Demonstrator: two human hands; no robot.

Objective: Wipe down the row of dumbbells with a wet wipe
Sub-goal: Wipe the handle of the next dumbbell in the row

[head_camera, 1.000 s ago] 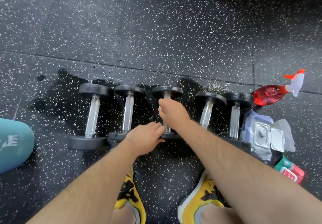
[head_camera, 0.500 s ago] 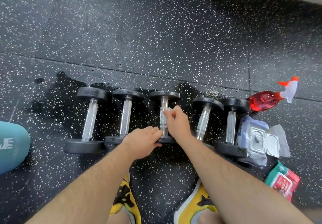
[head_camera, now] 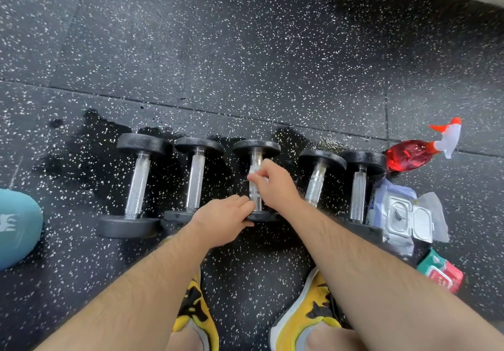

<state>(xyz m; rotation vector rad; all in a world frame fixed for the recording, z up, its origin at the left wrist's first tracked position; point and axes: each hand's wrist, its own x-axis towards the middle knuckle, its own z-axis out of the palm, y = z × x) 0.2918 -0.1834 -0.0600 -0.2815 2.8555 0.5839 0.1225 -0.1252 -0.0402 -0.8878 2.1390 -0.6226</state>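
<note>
Several black dumbbells with knurled chrome handles lie in a row on the speckled rubber floor. My right hand point(head_camera: 275, 184) pinches a small white wet wipe point(head_camera: 255, 172) against the handle of the middle dumbbell point(head_camera: 256, 147). My left hand point(head_camera: 223, 221) rests on that dumbbell's near head, fingers curled over its edge. To the left lie two dumbbells point(head_camera: 139, 184) point(head_camera: 195, 178); to the right lie two more point(head_camera: 316, 181) point(head_camera: 358, 189).
An open wet wipe pack point(head_camera: 401, 214) lies right of the row. A red spray bottle point(head_camera: 411, 154) lies behind it, a red-green packet point(head_camera: 440, 270) in front. A teal object point(head_camera: 16, 225) sits at the left edge. Dark wet patches surround the dumbbells. My yellow shoes point(head_camera: 305, 312) stand below.
My right hand slid back along the middle dumbbell's handle from near its far head toward the middle, and the wipe now shows at the fingertips. My left hand stayed on the near head.
</note>
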